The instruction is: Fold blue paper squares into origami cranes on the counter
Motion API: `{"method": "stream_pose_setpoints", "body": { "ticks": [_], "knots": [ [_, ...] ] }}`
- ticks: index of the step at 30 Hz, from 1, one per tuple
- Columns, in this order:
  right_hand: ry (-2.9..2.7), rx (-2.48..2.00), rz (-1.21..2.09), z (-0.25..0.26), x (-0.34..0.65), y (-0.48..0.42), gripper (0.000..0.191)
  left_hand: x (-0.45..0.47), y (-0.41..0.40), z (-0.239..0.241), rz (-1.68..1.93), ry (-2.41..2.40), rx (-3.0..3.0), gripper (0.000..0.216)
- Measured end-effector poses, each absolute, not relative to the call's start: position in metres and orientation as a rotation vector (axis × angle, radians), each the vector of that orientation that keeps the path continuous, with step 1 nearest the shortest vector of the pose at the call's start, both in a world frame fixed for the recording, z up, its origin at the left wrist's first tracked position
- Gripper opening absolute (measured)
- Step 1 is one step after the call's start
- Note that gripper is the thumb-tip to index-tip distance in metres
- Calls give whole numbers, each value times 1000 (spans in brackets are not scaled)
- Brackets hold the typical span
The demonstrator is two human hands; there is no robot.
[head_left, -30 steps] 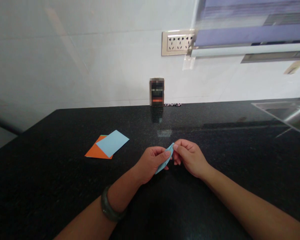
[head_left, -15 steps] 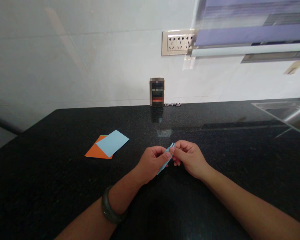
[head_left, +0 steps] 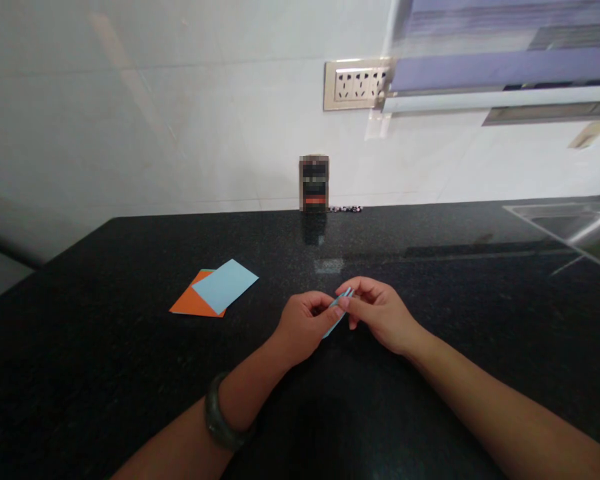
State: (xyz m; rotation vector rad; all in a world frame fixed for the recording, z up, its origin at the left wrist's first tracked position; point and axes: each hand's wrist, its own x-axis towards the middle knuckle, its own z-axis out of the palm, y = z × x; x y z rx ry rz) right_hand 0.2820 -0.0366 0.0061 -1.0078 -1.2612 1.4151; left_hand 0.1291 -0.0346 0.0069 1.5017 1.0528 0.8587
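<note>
A light blue folded paper [head_left: 333, 324] is held slantwise between my two hands, just above the dark countertop [head_left: 300, 413]. My left hand [head_left: 307, 327] pinches it from the left, thumb on top. From the right, my right hand [head_left: 380, 313] grips its upper end between thumb and fingers. Much of the paper is hidden behind the fingers, so its folds cannot be made out fully. Off to the left lies a flat light blue sheet [head_left: 227, 283], overlapping an orange sheet [head_left: 195, 300].
Against the white wall stands a phone-like device [head_left: 314, 183] with a blurred screen, a beaded strap [head_left: 346, 209] beside it. A metal sink [head_left: 590, 230] is set into the counter at right. Wall sockets [head_left: 357, 85] are above.
The folded paper has shifted and turned slightly in my hands, with less of its lower end showing. My right fingers have moved a little around its upper end.
</note>
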Motion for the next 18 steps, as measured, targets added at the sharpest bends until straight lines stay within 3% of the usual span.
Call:
{"method": "stream_pose_setpoints", "body": {
  "ticks": [8,14,18],
  "knots": [
    [-1401,-1019,1304,3,291,-32,21,127,-32,9,987,1163,1828,22],
    [-2021,-981,756,11,304,-30,3,123,-30,5,964,1129,2147,22],
    [-2169,-977,633,16,307,-30,4,122,-29,3,931,1108,2303,23]
  ]
}}
